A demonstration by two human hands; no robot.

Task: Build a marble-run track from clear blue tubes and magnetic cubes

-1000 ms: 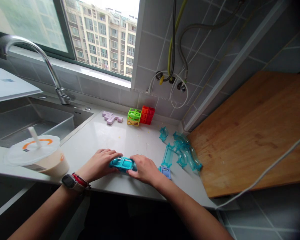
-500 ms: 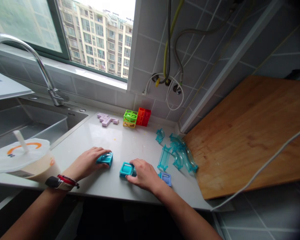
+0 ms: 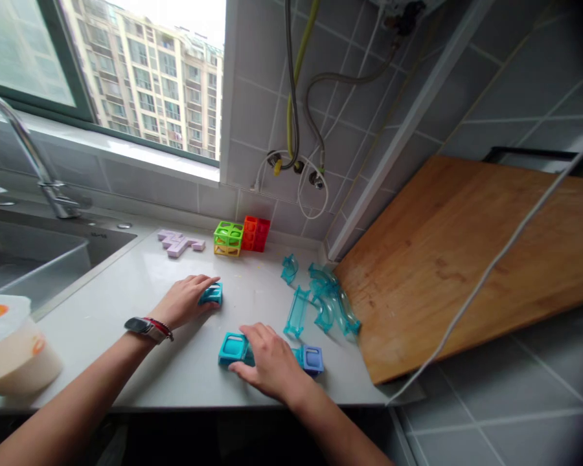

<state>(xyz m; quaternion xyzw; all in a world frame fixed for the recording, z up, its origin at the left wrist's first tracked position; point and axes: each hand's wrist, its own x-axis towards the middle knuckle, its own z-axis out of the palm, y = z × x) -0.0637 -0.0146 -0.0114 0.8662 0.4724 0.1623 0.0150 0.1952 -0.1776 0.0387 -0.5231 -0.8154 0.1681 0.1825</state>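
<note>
White counter [image 3: 121,310]: left hand [image 3: 187,299] grasps far teal tile [image 3: 212,295]; right hand [image 3: 268,362] grasps near teal tile [image 3: 232,347].

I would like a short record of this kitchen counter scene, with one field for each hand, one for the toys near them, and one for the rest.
Left hand: left hand, watch on the wrist, grips the far teal tile lying on the countertop.
Right hand: right hand grips the near teal tile; a blue tile lies just beside it.
Toys nearby: clear teal track pieces; green cube and red cube side by side; lilac flat pieces.
Rest: wooden board at right; sink, tap and cup at left.
</note>
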